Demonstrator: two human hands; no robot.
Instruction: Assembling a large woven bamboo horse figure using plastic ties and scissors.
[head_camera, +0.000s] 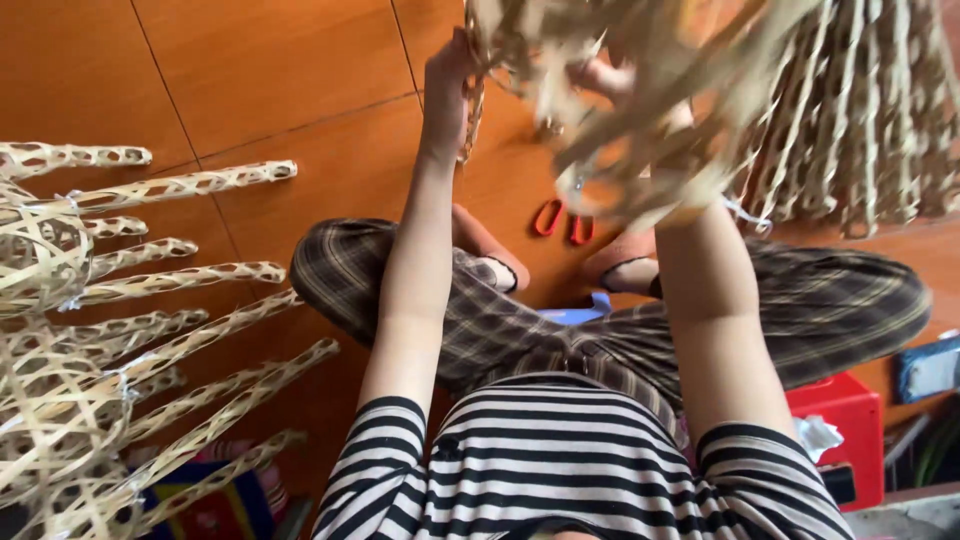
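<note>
Seated on the orange tiled floor (300, 80), the person lifts a loose, open-weave bamboo lattice (700, 90) overhead. The left hand (447, 85) curls its fingers around one edge strip; the right hand (610, 85) is blurred among the slats, its grip unclear. Finished woven bamboo strips (150, 300) fan across the floor's left side.

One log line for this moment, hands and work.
left hand: grips woven bamboo piece | right hand: in strips, blurred | seated, tiled floor

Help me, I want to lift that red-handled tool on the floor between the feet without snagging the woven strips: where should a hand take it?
Grip the two red loop handles, the only part showing; the rest lies hidden under the woven bamboo piece. Probably come from the near side, between the feet, low beneath the hanging strips.
</note>
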